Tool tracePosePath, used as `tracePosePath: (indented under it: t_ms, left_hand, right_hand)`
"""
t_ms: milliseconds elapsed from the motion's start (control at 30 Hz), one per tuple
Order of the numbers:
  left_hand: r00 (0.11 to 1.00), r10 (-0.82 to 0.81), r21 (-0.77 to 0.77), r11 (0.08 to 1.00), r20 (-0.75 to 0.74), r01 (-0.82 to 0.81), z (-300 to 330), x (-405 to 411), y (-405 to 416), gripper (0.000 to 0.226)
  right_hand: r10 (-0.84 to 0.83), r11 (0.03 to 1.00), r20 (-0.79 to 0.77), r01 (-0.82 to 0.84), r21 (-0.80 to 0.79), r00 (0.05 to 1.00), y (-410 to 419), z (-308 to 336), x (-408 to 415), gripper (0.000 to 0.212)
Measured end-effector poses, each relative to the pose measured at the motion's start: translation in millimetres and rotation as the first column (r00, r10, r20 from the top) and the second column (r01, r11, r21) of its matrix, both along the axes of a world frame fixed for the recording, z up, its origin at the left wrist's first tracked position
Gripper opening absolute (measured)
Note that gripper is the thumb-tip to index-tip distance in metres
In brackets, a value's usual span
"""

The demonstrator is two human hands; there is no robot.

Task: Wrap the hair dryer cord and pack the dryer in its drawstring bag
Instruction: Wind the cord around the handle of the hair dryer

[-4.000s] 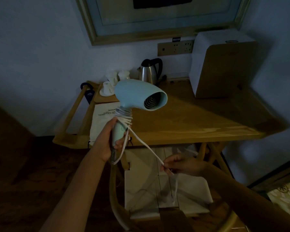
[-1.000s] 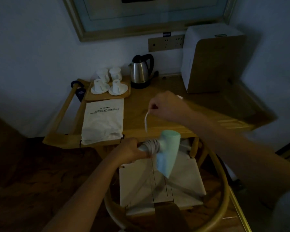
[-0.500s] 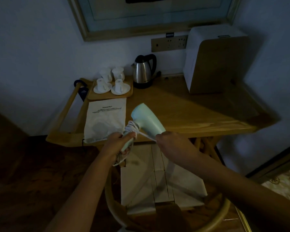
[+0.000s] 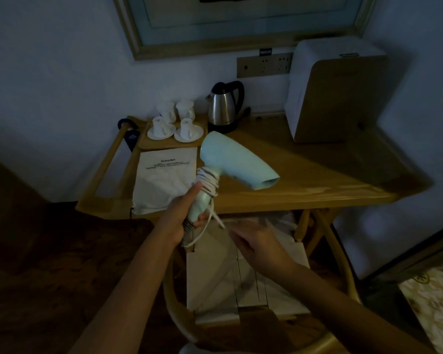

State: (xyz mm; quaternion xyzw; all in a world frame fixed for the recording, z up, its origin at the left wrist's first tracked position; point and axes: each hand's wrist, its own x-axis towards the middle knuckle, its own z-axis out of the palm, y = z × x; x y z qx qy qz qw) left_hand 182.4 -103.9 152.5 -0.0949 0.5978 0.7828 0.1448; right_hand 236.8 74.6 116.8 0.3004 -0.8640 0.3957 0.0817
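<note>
Four cups [image 4: 175, 120] on tray [image 4: 164, 145]; bag [image 4: 163, 178] flat on table [image 4: 304, 175].

One word could be read, "UNISKIN", printed upside down near the far edge of the cloth bag [image 4: 164, 178] beside the tray of cups [image 4: 173, 144]. Smaller lines printed beneath it were too blurred to be read.

wooden table [image 4: 304, 180] | on it: drawstring bag [image 4: 164, 180], kettle [image 4: 223, 107], cup tray [image 4: 173, 144]

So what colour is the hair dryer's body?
Pale mint blue-green; the hair dryer shows clearly in the head view, with a white cord wound round its handle.
</note>
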Motion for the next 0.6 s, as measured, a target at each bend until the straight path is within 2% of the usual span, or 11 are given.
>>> tracePosePath:
  t_ms: [67,133,233,333,400,467,533,600]
  left_hand:
    - [0.999,0.039,-0.07,0.997,0.01,-0.038,-1,1,-2,0.028]
    - [0.999,0.045,-0.044,0.998,0.016,-0.045,-2,4,-4,0.031]
    - [1.0,0.001,0.023,1.0,-0.015,-0.001,-3,9,-2,0.033]
    - [0.997,-0.055,0.075,0.995,-0.051,0.059,-2,14,2,0.03]
    - [0.995,-0.07,0.085,0.993,-0.076,0.077,0,16,2,0.03]
    - [0.994,-0.06,0.082,0.994,-0.092,0.068,2,16,-1,0.028]
    - [0.995,-0.033,0.092,0.995,-0.091,0.041,4,14,-6,0.026]
    - [0.997,-0.007,0.14,0.99,-0.077,0.018,5,13,-10,0.027]
  right_hand:
    - [0.032,0.997,-0.042,-0.029,0.074,0.999,0,-3,4,0.028]
    - [-0.057,0.998,-0.037,0.057,0.016,0.998,7,-2,-2,0.025]
    - [-0.199,0.968,0.1,0.211,-0.132,0.975,21,5,-25,0.018]
    - [-0.235,0.942,0.27,0.288,-0.174,0.934,24,6,-39,0.017]
    - [-0.113,0.941,0.451,0.241,-0.238,0.885,26,0,-37,0.02]
    - [0.084,0.914,0.614,0.185,-0.362,0.785,35,-9,-29,0.023]
    - [0.237,0.889,0.68,0.128,-0.439,0.694,46,-16,-23,0.025]
    - [0.307,0.907,0.711,0.031,-0.42,0.632,56,-23,-24,0.028]
